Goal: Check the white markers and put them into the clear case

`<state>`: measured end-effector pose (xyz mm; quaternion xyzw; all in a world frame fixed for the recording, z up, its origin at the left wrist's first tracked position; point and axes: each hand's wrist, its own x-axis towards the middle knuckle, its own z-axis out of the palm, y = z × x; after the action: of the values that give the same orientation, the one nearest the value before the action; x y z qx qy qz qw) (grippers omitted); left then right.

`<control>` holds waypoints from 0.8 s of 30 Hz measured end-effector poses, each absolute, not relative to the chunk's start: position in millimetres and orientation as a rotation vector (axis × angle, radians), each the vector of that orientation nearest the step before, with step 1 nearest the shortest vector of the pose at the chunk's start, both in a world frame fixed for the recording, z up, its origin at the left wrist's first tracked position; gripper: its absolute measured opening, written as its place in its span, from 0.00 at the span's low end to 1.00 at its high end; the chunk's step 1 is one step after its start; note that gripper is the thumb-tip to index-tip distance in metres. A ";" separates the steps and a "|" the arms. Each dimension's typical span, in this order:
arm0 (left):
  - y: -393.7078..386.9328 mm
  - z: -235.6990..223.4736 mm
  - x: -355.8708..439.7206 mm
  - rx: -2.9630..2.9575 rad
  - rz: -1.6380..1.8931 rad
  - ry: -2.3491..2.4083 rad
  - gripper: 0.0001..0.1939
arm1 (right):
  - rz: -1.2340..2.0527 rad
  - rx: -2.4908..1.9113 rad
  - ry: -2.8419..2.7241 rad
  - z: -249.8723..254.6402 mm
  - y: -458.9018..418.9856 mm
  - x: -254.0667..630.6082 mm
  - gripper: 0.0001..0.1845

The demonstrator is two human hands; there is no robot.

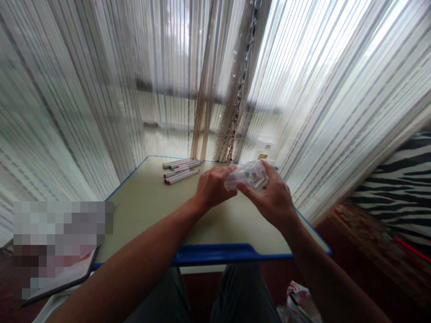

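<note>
Above the table's right half, a clear plastic case (248, 175) is gripped between both hands and lies tilted on its side. A few coloured marker ends show inside it. My left hand (215, 185) closes round its left end, with those fingers partly hidden. On the right end, my right hand (274, 195) has its thumb in front and its fingers behind the case. Several white markers (183, 176) with coloured caps lie in a loose group on the tabletop, left of my left hand.
The pale table (151, 224) has a blue edge and a blue tray (215, 253) along its front. String curtains (168, 89) hang just behind it. A tablet-like dark-edged panel (63, 278) lies at the left. A plastic bag (301, 305) sits low at the right.
</note>
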<state>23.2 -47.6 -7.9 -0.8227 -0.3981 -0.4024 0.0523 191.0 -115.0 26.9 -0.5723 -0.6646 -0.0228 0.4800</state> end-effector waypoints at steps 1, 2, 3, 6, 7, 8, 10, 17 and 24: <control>-48.8 -7.3 23.8 -2.489 -1.224 -1.233 0.31 | -0.072 -1.404 -1.629 28.2 -112.5 190.1 0.54; -49.8 -6.6 24.2 -2.478 -1.226 -1.256 0.31 | -0.093 -1.407 -1.638 29.6 -109.8 189.2 0.55; -50.7 -5.9 24.6 -2.468 -1.230 -1.277 0.31 | -0.113 -1.406 -1.647 31.0 -107.2 188.3 0.55; -51.7 -4.7 24.8 -2.443 -1.242 -1.323 0.31 | -0.133 -1.403 -1.677 36.2 -100.6 185.7 0.56; -51.5 -4.6 24.6 -2.432 -1.251 -1.330 0.31 | -0.129 -1.403 -1.689 38.0 -98.9 185.3 0.55; -51.2 -4.5 24.3 -2.421 -1.262 -1.333 0.31 | -0.123 -1.401 -1.704 39.8 -97.2 185.2 0.54; -50.4 -4.7 23.8 -2.409 -1.286 -1.332 0.31 | -0.102 -1.393 -1.735 42.8 -93.6 187.1 0.52; -47.8 -5.6 25.3 -2.460 -1.353 -1.319 0.35 | 0.248 -1.266 -1.834 47.3 -66.7 212.4 0.48; -38.1 -1.8 14.4 -2.832 -1.496 -1.175 0.47 | 0.767 -1.001 -1.907 58.3 -48.2 229.0 0.44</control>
<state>14.4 -38.1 -1.8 -0.8225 -0.3413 -0.4347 -0.1344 229.0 -48.2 58.3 -0.3983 -0.7589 0.3053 0.4149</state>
